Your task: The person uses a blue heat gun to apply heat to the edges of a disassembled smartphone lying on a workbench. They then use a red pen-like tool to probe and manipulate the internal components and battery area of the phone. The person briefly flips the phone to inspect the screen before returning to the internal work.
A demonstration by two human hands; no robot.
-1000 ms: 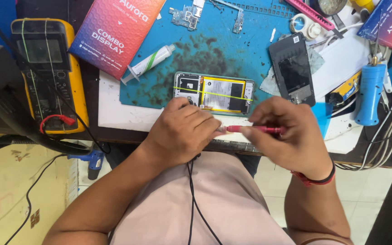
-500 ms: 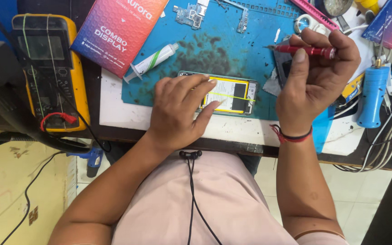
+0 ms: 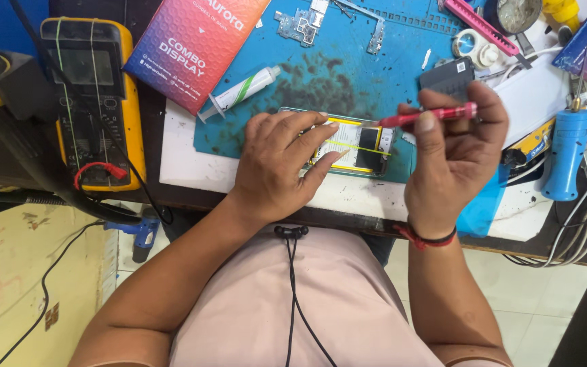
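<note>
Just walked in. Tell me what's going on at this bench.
A person sits at a blue work mat. Their left hand presses flat on an opened phone lying on the mat, and their right hand holds a red screwdriver above it. A yellow multimeter sits to the left.

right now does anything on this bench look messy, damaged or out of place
The blue work mat is blotched with dark stains around the opened phone that the left hand steadies. The right hand holds a red screwdriver. A loose green circuit board lies at the mat's top edge.
</note>
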